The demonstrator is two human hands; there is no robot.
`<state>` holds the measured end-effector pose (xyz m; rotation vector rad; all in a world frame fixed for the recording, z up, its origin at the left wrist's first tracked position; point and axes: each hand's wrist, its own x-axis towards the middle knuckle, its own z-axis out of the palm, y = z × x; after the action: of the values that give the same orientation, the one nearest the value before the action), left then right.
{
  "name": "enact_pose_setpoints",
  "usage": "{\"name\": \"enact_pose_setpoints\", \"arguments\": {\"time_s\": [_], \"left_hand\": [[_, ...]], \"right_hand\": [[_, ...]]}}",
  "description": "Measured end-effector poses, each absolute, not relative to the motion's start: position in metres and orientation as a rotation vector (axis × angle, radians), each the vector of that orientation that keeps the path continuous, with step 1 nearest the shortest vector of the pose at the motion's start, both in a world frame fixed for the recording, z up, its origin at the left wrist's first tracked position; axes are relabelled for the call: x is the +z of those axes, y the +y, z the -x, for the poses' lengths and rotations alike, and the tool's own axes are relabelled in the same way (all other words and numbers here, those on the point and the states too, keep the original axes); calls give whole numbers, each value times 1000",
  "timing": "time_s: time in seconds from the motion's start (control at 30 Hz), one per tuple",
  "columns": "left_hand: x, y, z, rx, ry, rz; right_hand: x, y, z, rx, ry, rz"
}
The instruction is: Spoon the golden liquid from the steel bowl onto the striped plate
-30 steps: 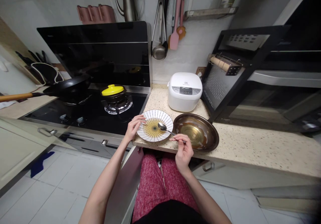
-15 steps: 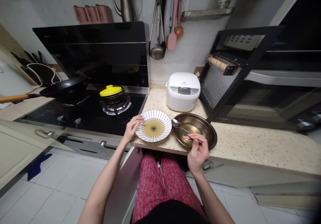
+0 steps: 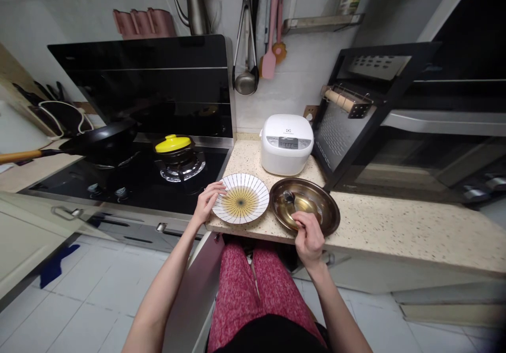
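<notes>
A round plate (image 3: 259,199) with dark radiating lines and a yellow centre sits on the counter by the stove. My left hand (image 3: 206,201) holds it at its left rim, fingers over the edge; the thumb is hard to see. To its right stands a brown-gold metal bowl (image 3: 331,213), with a shallow shine inside that looks like liquid. In my right hand (image 3: 310,239), closed over the bowl's near side, is a metal spoon (image 3: 289,196). The spoon's head is inside the bowl, and the fist hides the handle's end.
Behind the plate and bowl stands a white rice cooker (image 3: 286,155). On the stove are a yellow-lidded pot (image 3: 173,143) and a black wok (image 3: 100,139), its wooden handle pointing left. A black rack (image 3: 336,131) and an oven (image 3: 415,158) border the right. A cabinet door (image 3: 201,279) hangs open below.
My right hand has turned over, palm now down, and the spoon's head has moved from above the bowl's left rim into the bowl. My left hand stays at the plate.
</notes>
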<state>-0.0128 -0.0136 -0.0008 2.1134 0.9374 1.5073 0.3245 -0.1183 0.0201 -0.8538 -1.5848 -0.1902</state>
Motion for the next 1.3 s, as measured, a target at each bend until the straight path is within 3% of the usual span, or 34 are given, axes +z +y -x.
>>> {"name": "enact_pose_setpoints", "arguments": {"time_s": [0.27,0.43,0.63,0.97,1.3], "left_hand": [[-1,-13,13,1515,922,-2110],[-1,-14,13,1508,928,-2113],[-1,-14,12,1507,928,-2107],[-3,-13,14,1503,907,-2124],[-1,-14,13,1508,920,-2116]], "right_hand": [[16,-117,-332,-267,-1882,815],[24,-119,-321,-225,-1639,805],[29,-127,-293,-62,-1371,782],[18,-127,-252,266,-1403,803],[5,-121,-242,356,-1381,819]]}}
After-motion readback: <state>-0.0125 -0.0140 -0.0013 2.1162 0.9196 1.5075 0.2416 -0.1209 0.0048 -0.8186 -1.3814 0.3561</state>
